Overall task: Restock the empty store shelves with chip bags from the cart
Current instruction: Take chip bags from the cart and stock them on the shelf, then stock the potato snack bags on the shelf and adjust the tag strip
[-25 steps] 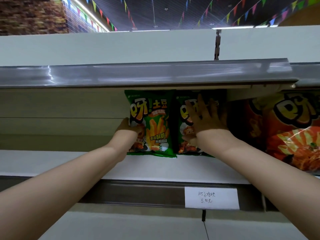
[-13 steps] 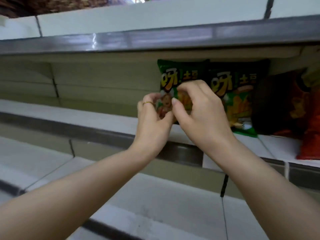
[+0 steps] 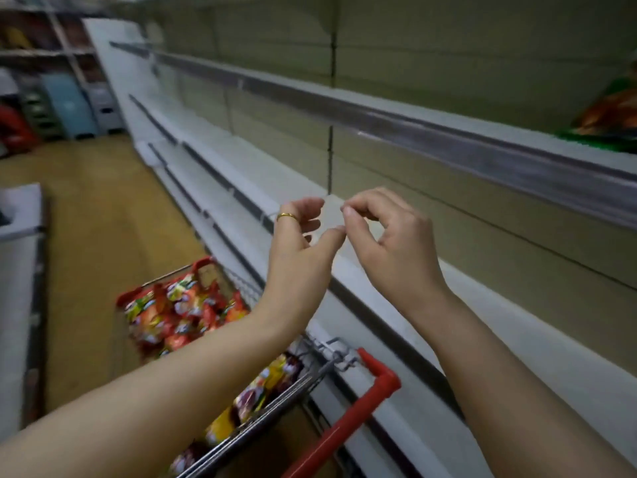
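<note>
My left hand (image 3: pixel 299 236), with a gold ring on one finger, and my right hand (image 3: pixel 391 236) hover close together in the air in front of the bare shelves (image 3: pixel 537 343). Both have loosely curled fingers and hold nothing; the left thumb tip nearly meets the right fingertips. Below them stands the wire cart (image 3: pixel 275 401) with its red handle (image 3: pixel 348 429), filled with several red and yellow chip bags (image 3: pixel 179 315). One green chip bag (image 3: pixel 606 112) stands on the upper shelf (image 3: pixel 396 115) at the far right edge.
The long shelf unit runs along the right, its tiers bare to the far end. A tan aisle floor (image 3: pixel 103 208) lies left of the cart. A white counter (image 3: pixel 17 270) edges the left side; stacked bins and goods (image 3: pixel 65 108) stand at the aisle's end.
My hands have let go of the green bags on the shelf and drawn back. The view has swung left and down, bringing the cart and aisle into sight.
</note>
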`<control>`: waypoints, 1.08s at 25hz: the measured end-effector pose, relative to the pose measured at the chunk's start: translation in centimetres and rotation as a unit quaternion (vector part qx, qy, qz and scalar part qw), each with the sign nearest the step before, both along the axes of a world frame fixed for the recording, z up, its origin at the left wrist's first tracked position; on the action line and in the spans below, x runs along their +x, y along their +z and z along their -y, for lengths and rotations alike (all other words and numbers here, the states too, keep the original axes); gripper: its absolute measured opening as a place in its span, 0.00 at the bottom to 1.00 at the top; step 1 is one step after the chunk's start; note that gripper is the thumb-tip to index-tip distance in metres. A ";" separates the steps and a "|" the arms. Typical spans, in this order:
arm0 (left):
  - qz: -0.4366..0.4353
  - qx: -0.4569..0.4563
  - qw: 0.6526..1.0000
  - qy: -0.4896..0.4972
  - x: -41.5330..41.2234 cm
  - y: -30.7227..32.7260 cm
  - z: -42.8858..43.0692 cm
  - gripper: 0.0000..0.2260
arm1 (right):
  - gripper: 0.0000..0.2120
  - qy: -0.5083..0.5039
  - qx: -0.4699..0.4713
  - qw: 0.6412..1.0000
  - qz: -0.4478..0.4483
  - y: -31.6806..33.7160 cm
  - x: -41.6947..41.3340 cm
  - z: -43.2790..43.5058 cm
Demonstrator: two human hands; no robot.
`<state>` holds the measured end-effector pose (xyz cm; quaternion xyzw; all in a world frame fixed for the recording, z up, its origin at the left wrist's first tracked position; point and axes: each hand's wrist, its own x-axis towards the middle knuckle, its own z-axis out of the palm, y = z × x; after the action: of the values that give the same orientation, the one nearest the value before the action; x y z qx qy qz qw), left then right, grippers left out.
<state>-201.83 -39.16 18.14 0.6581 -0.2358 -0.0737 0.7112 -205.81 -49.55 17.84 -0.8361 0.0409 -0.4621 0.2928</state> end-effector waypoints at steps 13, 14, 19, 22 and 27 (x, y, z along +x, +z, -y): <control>-0.144 0.105 0.964 0.198 0.4 -10.5 -9.7 0.11 | 0.07 0.150 0.039 0.952 -0.265 -12.3 2.2 -6.1; -0.150 0.110 0.959 0.216 -0.4 -11.3 -9.7 0.10 | 0.07 0.156 0.030 0.946 -0.283 -13.2 1.6 -5.8; -0.150 0.159 0.941 0.258 -4.4 -15.2 -8.2 0.07 | 0.09 0.162 -0.010 0.921 -0.355 -16.4 -1.2 -4.1; -0.087 0.309 0.905 0.279 -7.7 -18.5 -9.0 0.10 | 0.11 0.157 -0.059 0.890 -0.424 -18.9 -3.4 -3.4; -0.059 0.598 0.740 0.302 -12.3 -23.8 -14.0 0.21 | 0.21 0.124 -0.248 0.827 -0.490 -23.3 -6.4 -3.2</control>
<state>-214.09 -25.17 -5.64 0.9792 0.1108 -0.0195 0.1689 -212.26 -46.31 -5.51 -0.9950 -0.0412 0.0540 0.0725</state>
